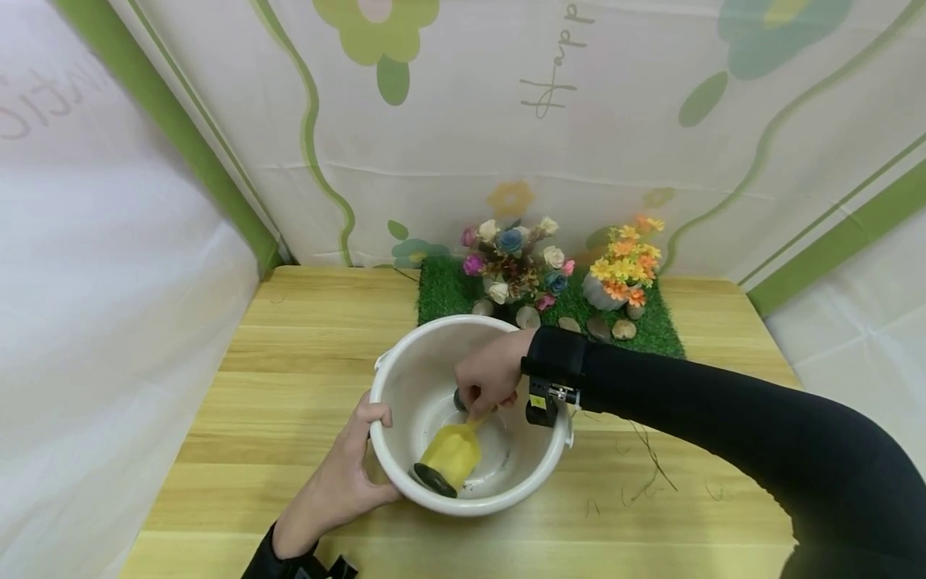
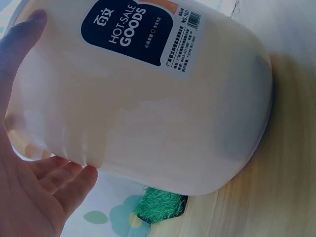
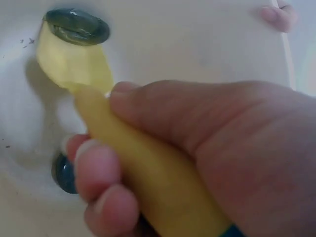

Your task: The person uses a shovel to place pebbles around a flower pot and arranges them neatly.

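Observation:
A white bucket [image 1: 473, 505] stands on the wooden table, its printed label [image 2: 143, 32] showing in the left wrist view. My left hand [image 1: 354, 462] holds its left side, fingertips over the rim and thumb against the outer wall. Inside the bucket, my right hand [image 1: 492, 374] grips the handle of a yellow toy shovel [image 1: 454, 454]. A smooth dark green stone [image 3: 78, 26] lies at the shovel blade's front edge, near the bucket wall. On the bucket's floor is another dark stone [image 3: 64, 173], partly hidden behind the right fingers.
Behind the bucket lies a green artificial grass mat [image 1: 443, 288]. It bears a bunch of mixed flowers [image 1: 514, 253], a pot of orange and yellow flowers [image 1: 625, 261] and several pebbles [image 1: 624, 329]. Thin dark strands [image 1: 651, 458] lie on the table [image 1: 289, 386] to the right.

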The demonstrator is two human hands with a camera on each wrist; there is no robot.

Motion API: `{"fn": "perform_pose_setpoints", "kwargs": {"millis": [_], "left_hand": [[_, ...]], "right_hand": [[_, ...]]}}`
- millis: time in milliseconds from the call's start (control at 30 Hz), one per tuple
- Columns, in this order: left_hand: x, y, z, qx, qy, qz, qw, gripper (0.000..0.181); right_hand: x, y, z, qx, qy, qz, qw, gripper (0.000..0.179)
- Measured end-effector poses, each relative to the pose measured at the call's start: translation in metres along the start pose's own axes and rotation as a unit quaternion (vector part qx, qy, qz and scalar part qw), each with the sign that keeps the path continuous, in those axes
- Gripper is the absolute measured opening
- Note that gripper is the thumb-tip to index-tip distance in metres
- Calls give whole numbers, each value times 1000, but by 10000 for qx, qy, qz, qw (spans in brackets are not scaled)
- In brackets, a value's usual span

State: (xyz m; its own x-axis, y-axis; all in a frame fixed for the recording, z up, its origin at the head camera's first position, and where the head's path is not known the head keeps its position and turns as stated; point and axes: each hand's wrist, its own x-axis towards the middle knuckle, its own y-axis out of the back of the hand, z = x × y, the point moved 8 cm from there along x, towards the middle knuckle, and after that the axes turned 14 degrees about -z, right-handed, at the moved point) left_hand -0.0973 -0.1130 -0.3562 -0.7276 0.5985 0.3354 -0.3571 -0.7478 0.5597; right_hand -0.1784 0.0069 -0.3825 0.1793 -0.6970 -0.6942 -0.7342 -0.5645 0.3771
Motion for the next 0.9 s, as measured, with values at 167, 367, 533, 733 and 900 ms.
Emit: {"fn": "perform_pose_setpoints", "kwargs": {"millis": [167, 367, 533, 733, 900], "left_hand": [[0, 0, 1, 20, -38, 15, 10000, 66], [1, 1, 2, 22, -70, 38, 10000, 65], [1, 0, 2, 3, -33, 17, 10000, 65], [0, 0, 2, -53, -30, -4, 10000, 65], [0, 0, 2, -52, -40, -10, 10000, 66]], "right_hand": [[1, 2, 1, 14, 158, 49, 9999, 28], [-2, 2, 0, 90, 407, 52, 9991, 27], [-7, 3, 0, 176, 473, 136, 9986, 25], [-14, 6, 1, 291, 354, 223, 9987, 24], [-21, 9, -1, 334, 437, 255, 9982, 24]]}}
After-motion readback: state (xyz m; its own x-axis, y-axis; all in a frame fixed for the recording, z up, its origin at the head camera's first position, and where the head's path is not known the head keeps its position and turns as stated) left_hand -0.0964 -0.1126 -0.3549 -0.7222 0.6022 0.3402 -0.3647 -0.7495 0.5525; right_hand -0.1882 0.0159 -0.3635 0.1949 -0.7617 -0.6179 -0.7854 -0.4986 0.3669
